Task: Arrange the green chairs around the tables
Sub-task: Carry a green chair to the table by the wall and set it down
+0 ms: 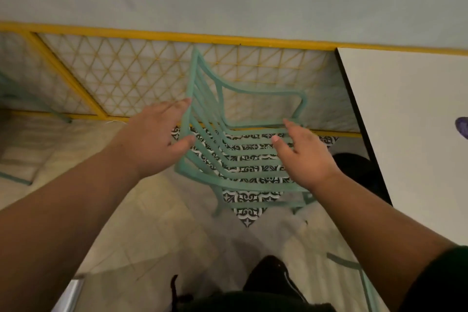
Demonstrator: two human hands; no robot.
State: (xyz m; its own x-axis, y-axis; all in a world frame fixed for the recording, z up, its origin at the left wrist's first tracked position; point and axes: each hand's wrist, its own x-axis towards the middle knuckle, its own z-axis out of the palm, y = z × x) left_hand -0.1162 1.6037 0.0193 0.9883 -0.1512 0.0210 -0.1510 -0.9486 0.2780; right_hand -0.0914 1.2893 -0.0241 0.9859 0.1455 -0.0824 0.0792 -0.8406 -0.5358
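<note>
Head cam here, looking pretty much straight down. The green chair is right in front of me, standing on a patch of black-and-white patterned tile. Its backrest is on the left side, so the seat faces the white table just to its right. The far armrest sits close to the yellow lattice railing that runs along behind it.

The left hand is at the top rail of the backrest, fingers straight and thumb spread wide, with the rail sitting in the gap between them. It isn't wrapped round anything, and the tips look like they're right at the rail, but I can't say for sure they're touching. The right hand is over the seat slats with its fingers loose and spread, nothing in it.

Further out, there's a blurry bit of another green chair at the left edge and a green frame piece at lower right. There's a purple something on the table's right edge, too cut off to identify. A dark shoe is on the floor at the bottom.
</note>
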